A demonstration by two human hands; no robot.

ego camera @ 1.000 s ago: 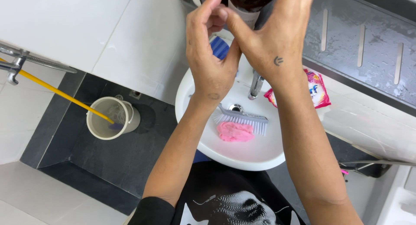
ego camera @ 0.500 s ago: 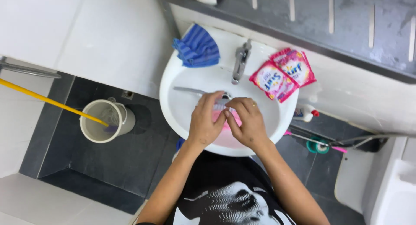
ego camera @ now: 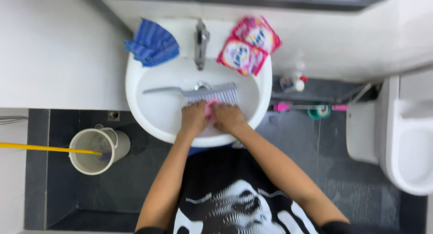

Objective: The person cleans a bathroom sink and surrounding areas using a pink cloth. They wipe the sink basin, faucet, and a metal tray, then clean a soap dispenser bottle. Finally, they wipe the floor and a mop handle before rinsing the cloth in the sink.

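Note:
Both of my hands are down in the white sink [ego camera: 149, 121]. My left hand [ego camera: 194, 118] and my right hand [ego camera: 228, 118] close together around a pink sponge [ego camera: 209, 109], of which only a small strip shows between them. A grey scrub brush [ego camera: 205, 94] with a long handle lies in the basin just beyond my knuckles, bristles near my fingers. The metal tap [ego camera: 201, 42] stands at the far rim.
A folded blue cloth [ego camera: 152, 43] lies on the sink's far left rim and two pink sachets [ego camera: 247, 45] on the far right. A grey bucket [ego camera: 97, 150] with a yellow-handled tool [ego camera: 45, 148] stands on the dark floor at left. A white toilet [ego camera: 408, 139] is at right.
My hands came down from in front of the camera into the sink and closed on the pink sponge. The view has pulled back and shifted over the basin.

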